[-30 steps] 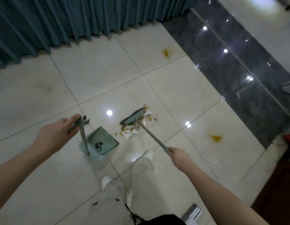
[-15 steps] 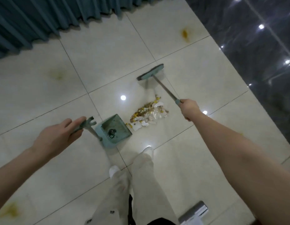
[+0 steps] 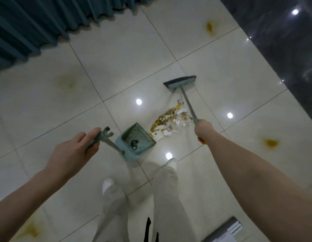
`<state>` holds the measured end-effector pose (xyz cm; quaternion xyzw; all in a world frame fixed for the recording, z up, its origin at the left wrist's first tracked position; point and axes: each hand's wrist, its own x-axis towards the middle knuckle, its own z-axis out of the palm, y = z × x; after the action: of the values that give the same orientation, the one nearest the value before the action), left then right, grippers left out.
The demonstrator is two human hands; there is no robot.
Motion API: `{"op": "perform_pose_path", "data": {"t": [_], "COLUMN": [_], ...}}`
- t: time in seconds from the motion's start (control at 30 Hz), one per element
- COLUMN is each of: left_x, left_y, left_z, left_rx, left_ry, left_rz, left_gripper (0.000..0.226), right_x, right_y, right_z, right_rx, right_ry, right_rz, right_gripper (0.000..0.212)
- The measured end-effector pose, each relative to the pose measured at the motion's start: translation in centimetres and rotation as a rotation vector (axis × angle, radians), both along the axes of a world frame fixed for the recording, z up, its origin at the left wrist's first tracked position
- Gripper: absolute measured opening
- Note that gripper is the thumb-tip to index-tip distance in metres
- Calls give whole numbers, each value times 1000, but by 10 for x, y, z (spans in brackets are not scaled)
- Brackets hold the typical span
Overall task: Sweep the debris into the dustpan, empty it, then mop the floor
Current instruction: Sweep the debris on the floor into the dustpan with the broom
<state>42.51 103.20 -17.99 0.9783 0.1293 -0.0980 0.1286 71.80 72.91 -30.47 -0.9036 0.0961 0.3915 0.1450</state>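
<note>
A teal curtain (image 3: 38, 23) hangs far left, hem at the pale tile floor (image 3: 116, 49). The left hand (image 3: 73, 152) has fingers & thumb curled round the top of the dustpan (image 3: 136, 142) handle, which slants down to the pan's back edge. Pan sits on the tiles just ahead of the person's legs (image 3: 162, 198), mouth facing right, w/ a dark bit inside by the comb teeth. The debris (image 3: 171, 121), yellow & white scraps w/ clear wrap, lies heaped at the pan's lip, touching it. The broom (image 3: 179, 82) head is beyond the heap; can't tell if its bristles touch the floor. The right hand (image 3: 203, 128) is fisted tight round the broom's handle end. A yellow stain (image 3: 271, 143) lies further right, w/ a dark glossy strip (image 3: 282, 41) along the far right.
</note>
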Motion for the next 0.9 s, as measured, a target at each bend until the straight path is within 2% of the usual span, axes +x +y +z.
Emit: {"op": "perform_pose_path", "data": {"t": [0.2,0.33,0.47,0.63,0.77,0.9], "left_x": [-29,-49,-72,-98,-120,-135], "left_y": [36,52,61,75,83,76], "left_z": [-7,-3,2,9,10,9], "left_rx": [-31,-52,-96,-45,-29,-31], "left_ry": [-20,-62,-80,-84,-72,-57], "left_rz": [-193,-284,-314,-386,-388,-380], "left_gripper": [46,45,46,47,45,51], "right_x": [-140,-253,-324,-338,-323,-304], "right_y": [12,38,53,39,13,-13], "right_z": [21,50,72,102,123,134], "right_rx": [-5,12,22,34,7,6], "right_ry": [81,119,113,52,-11,-48], "right_rz": [-183,-142,-207,-287,-297,-353], "right_gripper": [35,40,44,42,22,26]}}
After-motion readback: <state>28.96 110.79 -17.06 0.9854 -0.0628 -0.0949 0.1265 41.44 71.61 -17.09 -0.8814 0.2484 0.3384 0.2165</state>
